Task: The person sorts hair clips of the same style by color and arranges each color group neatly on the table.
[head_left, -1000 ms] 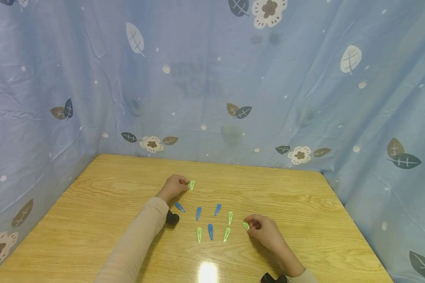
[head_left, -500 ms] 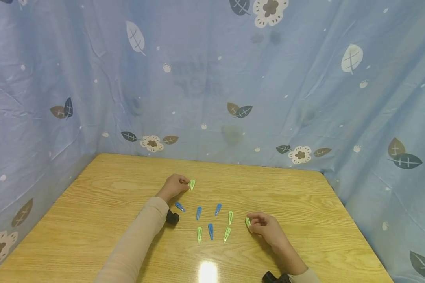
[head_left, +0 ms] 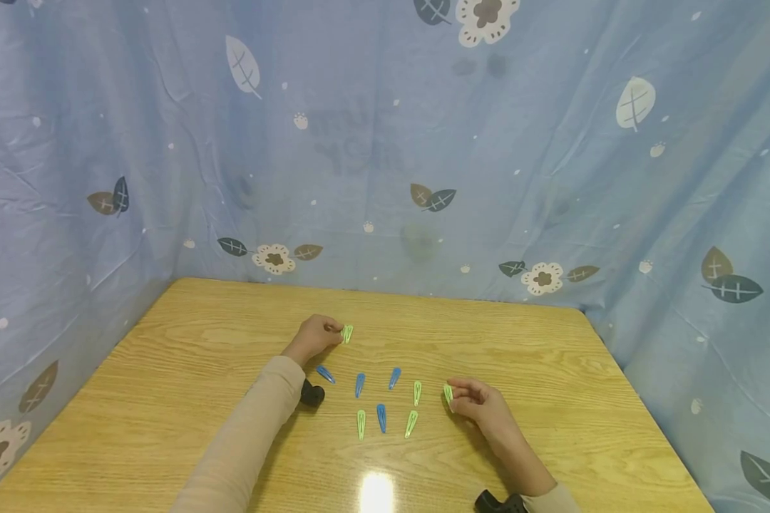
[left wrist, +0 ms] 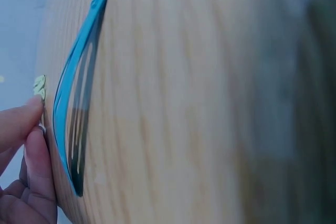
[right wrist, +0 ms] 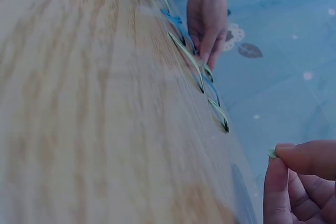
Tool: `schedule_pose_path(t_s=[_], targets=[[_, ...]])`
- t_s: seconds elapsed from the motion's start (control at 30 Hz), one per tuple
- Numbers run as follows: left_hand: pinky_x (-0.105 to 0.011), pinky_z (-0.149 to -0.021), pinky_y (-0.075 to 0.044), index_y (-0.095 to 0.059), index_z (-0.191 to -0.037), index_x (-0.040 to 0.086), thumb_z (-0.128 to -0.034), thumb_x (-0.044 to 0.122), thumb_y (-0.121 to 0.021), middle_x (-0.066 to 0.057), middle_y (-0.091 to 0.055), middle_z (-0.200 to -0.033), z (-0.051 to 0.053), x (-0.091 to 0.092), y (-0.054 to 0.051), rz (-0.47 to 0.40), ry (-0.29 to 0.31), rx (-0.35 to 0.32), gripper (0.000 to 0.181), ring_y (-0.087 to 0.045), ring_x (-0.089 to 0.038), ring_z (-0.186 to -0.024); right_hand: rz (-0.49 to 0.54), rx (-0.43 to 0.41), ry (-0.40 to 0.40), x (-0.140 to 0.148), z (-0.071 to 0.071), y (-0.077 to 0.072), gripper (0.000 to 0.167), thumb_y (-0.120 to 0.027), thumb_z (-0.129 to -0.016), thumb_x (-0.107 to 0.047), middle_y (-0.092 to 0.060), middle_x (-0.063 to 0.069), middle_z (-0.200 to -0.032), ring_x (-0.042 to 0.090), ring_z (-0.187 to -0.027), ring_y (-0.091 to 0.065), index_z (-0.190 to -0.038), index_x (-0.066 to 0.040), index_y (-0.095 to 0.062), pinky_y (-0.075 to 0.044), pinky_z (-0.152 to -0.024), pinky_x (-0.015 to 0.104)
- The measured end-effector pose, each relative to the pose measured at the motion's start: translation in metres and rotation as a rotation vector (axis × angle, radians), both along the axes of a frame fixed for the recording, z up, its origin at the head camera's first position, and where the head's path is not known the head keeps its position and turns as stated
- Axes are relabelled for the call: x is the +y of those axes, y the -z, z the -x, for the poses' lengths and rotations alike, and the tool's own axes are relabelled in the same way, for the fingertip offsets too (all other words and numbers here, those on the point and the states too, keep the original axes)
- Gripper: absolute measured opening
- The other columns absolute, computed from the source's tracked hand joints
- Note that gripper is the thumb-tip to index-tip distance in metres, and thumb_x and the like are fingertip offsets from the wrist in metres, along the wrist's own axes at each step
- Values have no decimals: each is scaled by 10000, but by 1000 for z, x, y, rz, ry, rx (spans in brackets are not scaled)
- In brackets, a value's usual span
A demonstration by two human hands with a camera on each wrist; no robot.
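At the far side of the table, my left hand (head_left: 314, 338) pinches light-green snap hair clips (head_left: 347, 333) between thumb and finger; I cannot tell whether there is one or two. In the left wrist view, a blue hair clip (left wrist: 64, 103) lies close to that hand. My right hand (head_left: 488, 413), to the right of the loose clips, pinches another light-green hair clip (head_left: 448, 395) by thumb and fingertips. The right wrist view shows only a sliver of this clip (right wrist: 272, 153), raised off the wood.
Between the hands lie several blue clips, one at the front (head_left: 381, 418), and three light-green clips, among them a left one (head_left: 361, 425). They rest apart on the wooden table (head_left: 231, 442). A patterned blue curtain (head_left: 372, 142) encloses the back and sides.
My right hand has moved slightly away from me, the green clip in its fingers turning more upright. The left hand stays in place, and the loose clips have not moved.
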State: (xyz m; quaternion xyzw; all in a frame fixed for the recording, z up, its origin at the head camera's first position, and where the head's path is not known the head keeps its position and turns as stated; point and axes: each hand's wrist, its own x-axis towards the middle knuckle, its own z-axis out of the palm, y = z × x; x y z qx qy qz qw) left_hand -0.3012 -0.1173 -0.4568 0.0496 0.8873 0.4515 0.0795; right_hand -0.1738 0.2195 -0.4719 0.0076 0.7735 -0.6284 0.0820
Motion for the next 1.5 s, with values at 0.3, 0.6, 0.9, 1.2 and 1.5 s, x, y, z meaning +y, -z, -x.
schedule_pose_path(t_s=[0.3,0.6,0.9,1.2,1.5], targets=[[-460,-939,-483,-648,-1180,4,-891,89,-642,-186,-611,-1211,-1,0,-1,-11,-2,1,301,-554,-352,-1127,37,37,-64,-8,3,-6,468,-683,-830,-71,-570,83,-1013,132,-890,-569,-1257,56,-540,-511,-783,174],[-471,-972,-464,-639,-1198,3,-898,81,-630,-185,-604,-1245,-3,1,-3,-33,-13,-9,310,-536,-361,-1175,66,93,-141,-23,12,-12,467,-673,-858,-91,-550,69,-1006,122,-884,-563,-1268,69,-513,-516,-786,189],[-468,-980,-462,-632,-1206,-11,-904,74,-619,-198,-597,-1257,-3,1,-3,-29,7,-3,314,-528,-375,-1187,94,50,-86,-46,27,-18,435,-680,-849,-71,-585,43,-983,145,-884,-569,-1257,18,-558,-520,-768,231],[-470,-978,-460,-646,-1184,-5,-895,76,-630,-190,-611,-1235,-2,0,0,-34,-7,4,301,-538,-369,-1173,128,63,-127,-76,42,-24,424,-652,-862,-43,-581,39,-954,134,-868,-591,-1261,51,-548,-537,-844,306],[-469,-966,-467,-651,-1178,-2,-892,79,-635,-185,-616,-1225,-3,1,0,-26,-5,13,298,-546,-361,-1155,88,29,-105,-103,61,-28,404,-653,-874,-49,-569,54,-965,134,-829,-613,-1259,29,-560,-549,-844,358]])
